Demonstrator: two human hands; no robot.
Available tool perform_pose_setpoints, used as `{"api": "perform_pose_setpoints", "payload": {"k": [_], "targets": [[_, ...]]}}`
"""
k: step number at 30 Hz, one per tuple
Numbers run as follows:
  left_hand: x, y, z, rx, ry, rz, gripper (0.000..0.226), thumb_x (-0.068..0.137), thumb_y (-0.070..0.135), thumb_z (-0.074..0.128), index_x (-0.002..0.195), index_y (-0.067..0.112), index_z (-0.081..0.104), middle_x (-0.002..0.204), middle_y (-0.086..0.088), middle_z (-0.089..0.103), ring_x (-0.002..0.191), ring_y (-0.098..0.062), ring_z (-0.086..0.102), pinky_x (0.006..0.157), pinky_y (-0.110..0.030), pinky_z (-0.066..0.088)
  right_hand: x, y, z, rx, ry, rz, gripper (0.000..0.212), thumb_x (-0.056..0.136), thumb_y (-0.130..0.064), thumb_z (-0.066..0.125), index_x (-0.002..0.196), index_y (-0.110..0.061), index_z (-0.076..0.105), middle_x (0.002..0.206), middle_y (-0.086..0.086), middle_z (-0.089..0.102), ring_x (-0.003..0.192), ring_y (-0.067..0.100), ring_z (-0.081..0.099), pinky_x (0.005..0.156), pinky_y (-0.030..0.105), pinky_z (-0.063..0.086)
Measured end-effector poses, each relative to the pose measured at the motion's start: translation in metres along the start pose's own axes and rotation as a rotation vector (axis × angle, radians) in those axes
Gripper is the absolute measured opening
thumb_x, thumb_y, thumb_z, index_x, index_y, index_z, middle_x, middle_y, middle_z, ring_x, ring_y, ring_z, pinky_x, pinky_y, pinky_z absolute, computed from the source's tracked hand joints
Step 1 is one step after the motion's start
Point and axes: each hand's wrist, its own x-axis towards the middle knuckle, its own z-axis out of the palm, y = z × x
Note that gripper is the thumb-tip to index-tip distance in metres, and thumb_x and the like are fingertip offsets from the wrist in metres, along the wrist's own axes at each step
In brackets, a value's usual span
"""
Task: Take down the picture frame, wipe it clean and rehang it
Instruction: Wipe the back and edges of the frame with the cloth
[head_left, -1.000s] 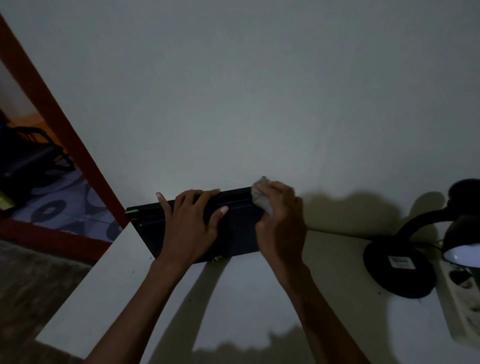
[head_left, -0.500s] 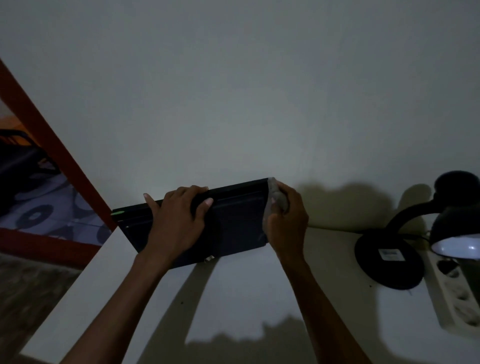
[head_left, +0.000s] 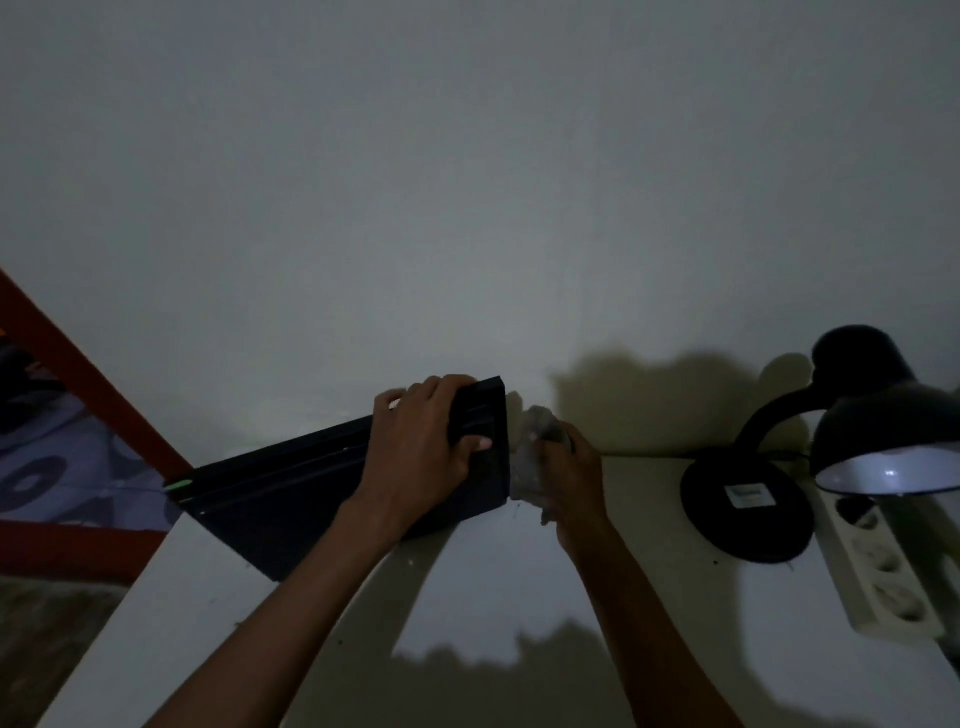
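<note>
Gripping the picture frame (head_left: 311, 488) at centre frame, on the table (head_left: 498, 587).
I saw my left hand (head_left: 421, 457) clasping its top edge; my right hand (head_left: 566, 467) clutched a cloth (head_left: 530, 457) against its end. The lamp (head_left: 748, 499) label was unreadable.

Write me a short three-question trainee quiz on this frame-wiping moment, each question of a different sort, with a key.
1. True or false: the picture frame hangs on the wall.
2. Which hand holds the cloth? A) the left hand B) the right hand C) neither
3. Fill in: the lit desk lamp stands on the table to the ____ of the frame.

Key:
1. False: its lower edge rests on the table, with the left hand gripping it over the top edge near the right end.
2. B: the cloth is bunched in the right hand at the frame's right end.
3. right, next to a white power strip.
</note>
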Motion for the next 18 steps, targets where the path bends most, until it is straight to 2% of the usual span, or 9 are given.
{"api": "perform_pose_setpoints", "payload": {"k": [2,3,6,7,8,10,12,15,18], "targets": [[0.0,0.001,-0.001,-0.024,0.006,0.002,0.061,0.074,0.044,0.078,0.128,0.031,0.053,0.116,0.009,0.064,0.107,-0.015,0.059,0.097,-0.036,0.034,0.003,-0.007,-0.003,0.124,-0.034,0.221,0.032,0.093,-0.029,0.059,0.104,0.0,0.065,0.078,0.019,0.061,0.051,0.026,0.051,0.041,0.028,0.037],[-0.002,0.002,-0.001,-0.029,0.015,0.011,0.06,0.072,0.043,0.08,0.126,0.032,0.054,0.113,0.01,0.065,0.104,-0.015,0.06,0.093,-0.034,0.036,0.003,-0.009,-0.004,0.163,-0.045,0.317,0.039,0.093,-0.031,0.061,0.105,0.005,0.064,0.079,0.022,0.061,0.05,0.026,0.051,0.041,0.026,0.037],[-0.012,0.008,-0.003,-0.042,0.029,0.042,0.059,0.069,0.039,0.083,0.122,0.031,0.059,0.107,0.01,0.067,0.097,-0.015,0.062,0.086,-0.031,0.038,0.0,-0.011,-0.004,0.364,-0.221,0.44,0.054,0.093,-0.043,0.06,0.116,0.006,0.062,0.096,0.026,0.066,0.071,0.03,0.06,0.064,0.032,0.049],[-0.016,0.01,-0.004,-0.046,0.03,0.046,0.058,0.069,0.037,0.083,0.122,0.03,0.06,0.106,0.01,0.067,0.096,-0.015,0.062,0.084,-0.032,0.04,-0.002,-0.011,-0.005,0.416,-0.298,0.45,0.055,0.093,-0.046,0.06,0.113,0.005,0.062,0.092,0.024,0.066,0.067,0.027,0.062,0.063,0.031,0.052],[-0.02,0.013,-0.004,-0.05,0.032,0.051,0.057,0.069,0.035,0.083,0.121,0.029,0.061,0.104,0.01,0.068,0.094,-0.016,0.061,0.083,-0.032,0.042,-0.003,-0.011,-0.007,0.408,-0.348,0.449,0.056,0.091,-0.05,0.06,0.109,0.003,0.062,0.082,0.021,0.062,0.053,0.021,0.058,0.051,0.026,0.05],[-0.032,0.019,-0.005,-0.066,0.04,0.059,0.053,0.068,0.03,0.081,0.118,0.029,0.063,0.1,0.01,0.067,0.089,-0.014,0.06,0.078,-0.031,0.044,-0.004,-0.012,-0.01,0.273,-0.362,0.411,0.062,0.084,-0.056,0.067,0.114,-0.001,0.063,0.081,0.019,0.054,0.042,0.017,0.046,0.037,0.021,0.039],[-0.043,0.026,-0.005,-0.088,0.054,0.063,0.047,0.069,0.027,0.079,0.113,0.029,0.065,0.096,0.011,0.066,0.085,-0.012,0.058,0.071,-0.03,0.043,-0.006,-0.013,-0.011,0.192,-0.361,0.357,0.061,0.078,-0.056,0.073,0.11,-0.004,0.066,0.075,0.019,0.055,0.046,0.022,0.046,0.041,0.024,0.039],[-0.059,0.036,-0.001,-0.095,0.059,0.07,0.041,0.071,0.023,0.078,0.11,0.026,0.068,0.092,0.008,0.066,0.082,-0.015,0.059,0.066,-0.03,0.044,-0.015,-0.011,-0.015,0.197,-0.401,0.358,0.038,0.081,-0.045,0.074,0.08,-0.008,0.064,0.06,0.011,0.053,0.041,0.021,0.047,0.039,0.025,0.039],[-0.075,0.041,0.006,-0.084,0.078,0.106,0.041,0.07,0.02,0.077,0.11,0.024,0.069,0.091,0.006,0.066,0.081,-0.016,0.058,0.064,-0.026,0.037,-0.023,-0.006,-0.025,0.165,-0.423,0.345,0.035,0.081,-0.035,0.076,0.09,-0.004,0.064,0.069,0.013,0.058,0.049,0.025,0.054,0.046,0.028,0.045]]}}
